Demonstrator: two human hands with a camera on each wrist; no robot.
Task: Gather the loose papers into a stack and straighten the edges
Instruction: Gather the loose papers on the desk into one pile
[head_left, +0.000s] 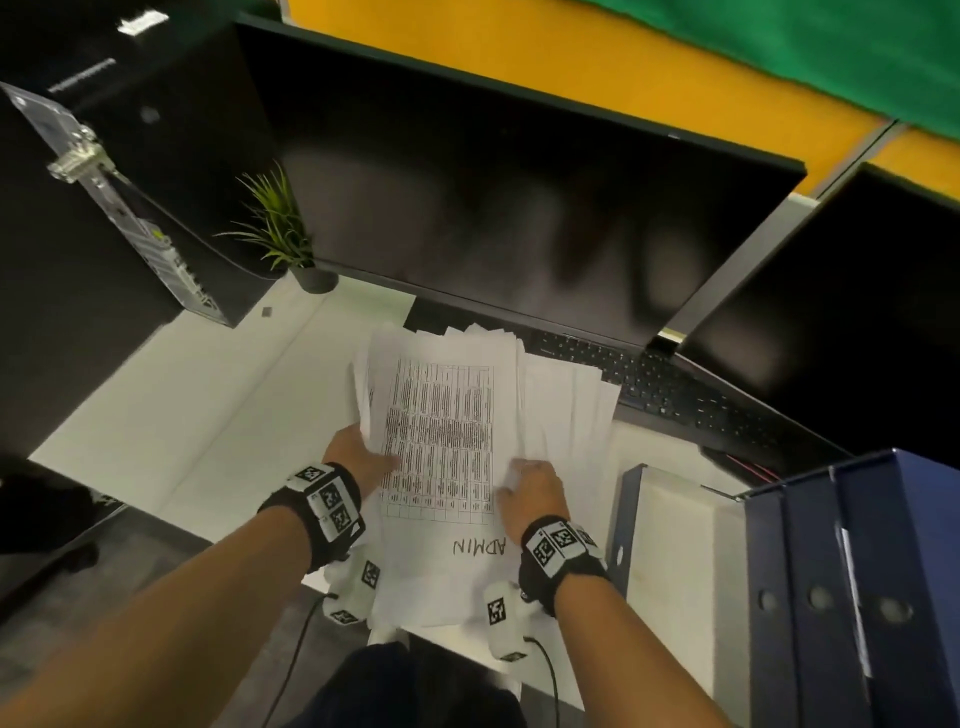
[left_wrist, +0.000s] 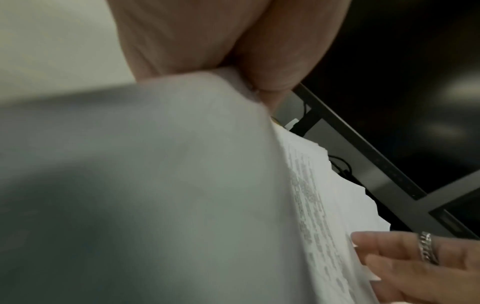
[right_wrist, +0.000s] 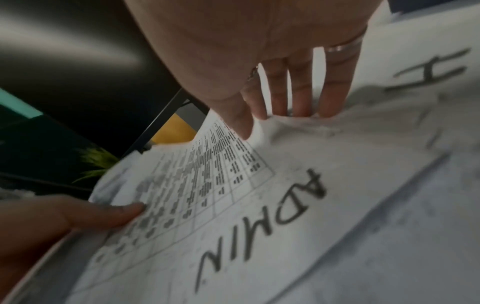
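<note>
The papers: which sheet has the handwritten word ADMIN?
The top sheet with the printed table, held between the left hand and right hand; the others look blank.

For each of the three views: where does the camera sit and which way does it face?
Head: worn high, facing down at the papers; both forearms, left hand, right hand show.
Left wrist: beside the stack's left edge, facing the monitor; left fingers pinch sheets.
Right wrist: above the ADMIN sheet, right fingers pressing.
Both wrist views share the papers.
</note>
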